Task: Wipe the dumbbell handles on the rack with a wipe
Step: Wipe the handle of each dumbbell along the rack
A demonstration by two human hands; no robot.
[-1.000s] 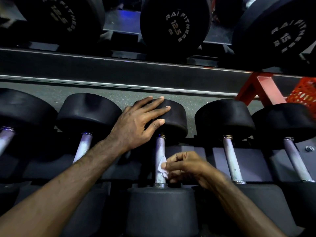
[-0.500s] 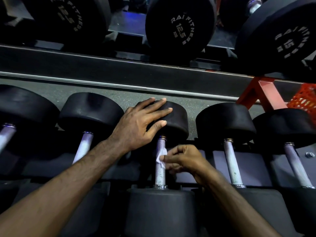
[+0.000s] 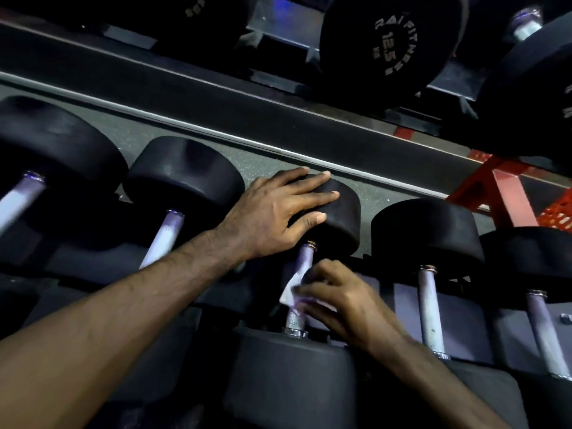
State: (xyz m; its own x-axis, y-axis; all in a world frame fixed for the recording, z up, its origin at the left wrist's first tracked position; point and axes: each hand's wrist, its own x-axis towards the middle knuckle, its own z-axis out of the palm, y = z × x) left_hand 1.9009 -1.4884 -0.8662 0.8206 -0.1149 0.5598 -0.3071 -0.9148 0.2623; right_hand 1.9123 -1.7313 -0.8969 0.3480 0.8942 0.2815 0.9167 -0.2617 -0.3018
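While left hand (image 3: 275,212) lies flat, fingers straight, on dumbbell head (image 3: 337,218), right hand (image 3: 343,300) grips white wipe (image 3: 291,294) around metal handle (image 3: 301,274).

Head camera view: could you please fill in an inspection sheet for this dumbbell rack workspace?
Surface: lower rack tier, dumbbells in a row.
Job's things: white wipe on the middle dumbbell handle; neighbouring handle bare.
Clutter: nothing seen.
Grippers: left hand rests flat on the far dumbbell head; right hand grips the wipe round the handle.
Cables: nothing seen.
Surroundings: upper-tier dumbbell marked 12.5; red frame; grey floor.
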